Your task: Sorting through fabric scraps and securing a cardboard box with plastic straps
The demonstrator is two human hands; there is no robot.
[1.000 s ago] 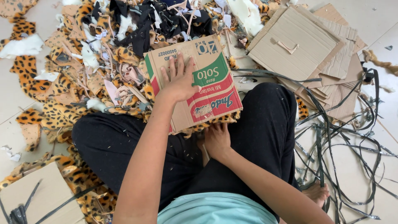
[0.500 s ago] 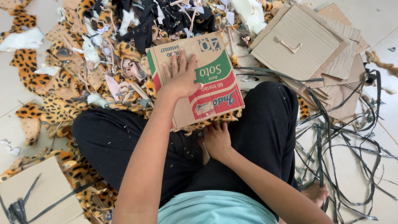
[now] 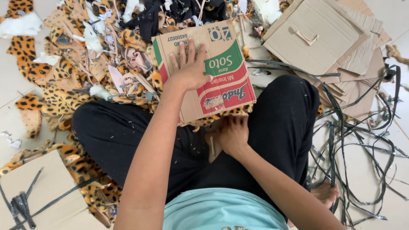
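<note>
I sit cross-legged on the floor in black trousers. A flat piece of printed cardboard [image 3: 213,72], brown with green and red patches, lies over my lap and leopard-print fabric. My left hand [image 3: 189,68] presses flat on its top, fingers spread. My right hand [image 3: 232,134] rests at the cardboard's near edge, fingers tucked under it on a small tan piece [image 3: 213,147]; whether it grips anything is hidden.
Leopard-print fabric scraps [image 3: 55,93] and black and white offcuts [image 3: 149,17] cover the floor to the left and ahead. Stacked plain cardboard sheets [image 3: 324,38] lie at the right. Black strips [image 3: 358,136] tangle across the right floor. Another cardboard sheet [image 3: 38,191] lies near left.
My left hand and the printed cardboard have stayed put. My right hand has slid slightly further under the cardboard's near edge. The view has shifted a little.
</note>
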